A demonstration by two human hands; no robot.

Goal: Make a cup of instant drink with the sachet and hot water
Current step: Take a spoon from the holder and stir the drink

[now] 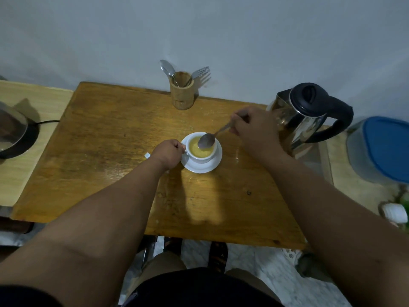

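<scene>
On the wooden table [110,156], a white cup [200,157] of yellow drink sits on its saucer [212,163], left hand [169,155] clenched on the handle, right-hand fingers [235,125] pinching a spoon [209,138] over it; careless stirring could slop hot liquid or tip the cup.

Cup [201,155] on saucer [207,166] mid-table [106,156]; utensil holder [182,91] behind; kettle [307,116] right.

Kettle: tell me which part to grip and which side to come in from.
Grip the black loop handle of the steel kettle, probably coming from the person's right. The handle juts out on that side, away from the cup, leaving an open gap for fingers; the shiny body is likely hot. The right hand holding the spoon is nearest.
</scene>
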